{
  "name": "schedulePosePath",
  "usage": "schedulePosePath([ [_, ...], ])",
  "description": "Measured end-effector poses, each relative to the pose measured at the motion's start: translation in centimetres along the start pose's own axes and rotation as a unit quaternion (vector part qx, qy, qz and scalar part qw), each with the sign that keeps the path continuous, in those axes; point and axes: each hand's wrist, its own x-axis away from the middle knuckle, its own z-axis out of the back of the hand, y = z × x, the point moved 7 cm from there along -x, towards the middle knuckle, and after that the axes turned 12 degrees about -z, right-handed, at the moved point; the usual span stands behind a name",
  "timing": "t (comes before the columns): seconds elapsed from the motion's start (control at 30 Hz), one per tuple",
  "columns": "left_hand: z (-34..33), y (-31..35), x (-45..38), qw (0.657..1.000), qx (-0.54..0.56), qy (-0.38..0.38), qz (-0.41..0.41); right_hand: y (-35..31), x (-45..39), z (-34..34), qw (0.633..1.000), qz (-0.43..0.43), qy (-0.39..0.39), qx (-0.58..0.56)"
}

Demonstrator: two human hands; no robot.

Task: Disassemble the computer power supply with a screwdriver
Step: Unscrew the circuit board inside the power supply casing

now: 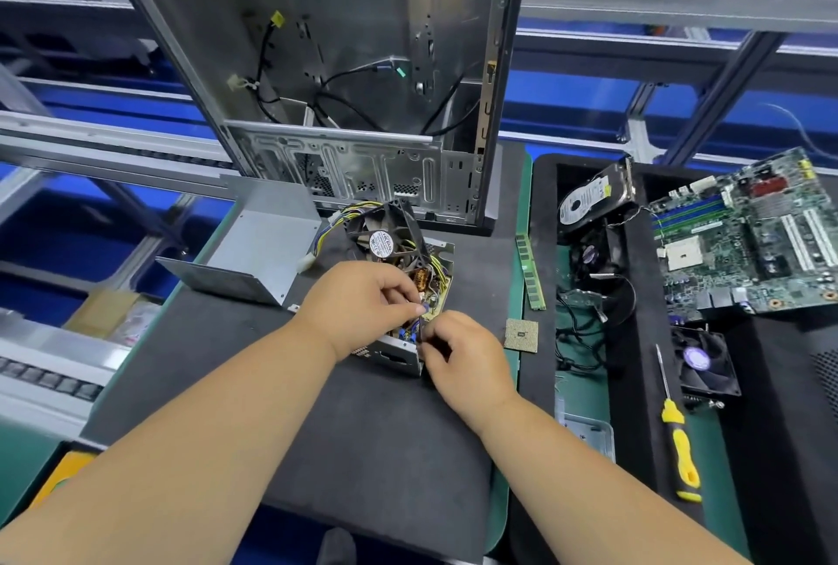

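Power supply open on the counter, just in front of the computer case, lid off. Left hand and right hand both pinching something small inside. Probably pulling a wire loose; next, a gentle tug. Screwdriver lying well right of the power supply

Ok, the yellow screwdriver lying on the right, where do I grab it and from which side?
Take the screwdriver by its yellow handle, the thick near end, coming down from above with the right hand. It lies flat, thin shaft pointing away toward the small fan, and the handle looks clear all round. Both hands are at the power supply now.
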Motion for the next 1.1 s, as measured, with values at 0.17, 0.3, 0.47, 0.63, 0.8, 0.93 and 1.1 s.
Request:
schedulePosePath([
  [0.17, -0.1, -0.2, -0.1, 1.0, -0.005, 0.003, 0.002, 0.8, -0.5, -0.1, 0.998, -0.051, -0.004, -0.027],
  [0.3, -0.1, -0.2, -0.1, 1.0, -0.005, 0.003, 0.001, 0.3, -0.2, 0.0, 1.0, -0.025, -0.004, -0.018],
  [0.47, -0.1, -0.4, -0.1, 1.0, 0.002, 0.003, 0.002, 0.6, -0.3, 0.1, 0.999, -0.043, 0.0, -0.034],
  [0.63, -0.2, -0.4, -0.1, 1.0, 0.006, 0.007, 0.005, 0.3, -0.1, 0.2, 0.999, -0.027, 0.009, -0.026],
  [0.8, -0.1, -0.4, 0.0, 1.0, 0.008, 0.007, 0.002, 0.5, -0.2, 0.0, 0.999, -0.031, 0.012, -0.024],
  [0.93, -0.1, -0.4, -0.1, 1.0, 0.01, 0.01, 0.001, 1.0, -0.5, 0.0, 0.997, -0.061, 0.005, -0.042],
  [1.1, -0.1, -0.4, 0.0, 1.0, 0.014, 0.008, 0.002, 0.2, 0.1, 0.2, 0.999, -0.009, 0.02, -0.023],
])
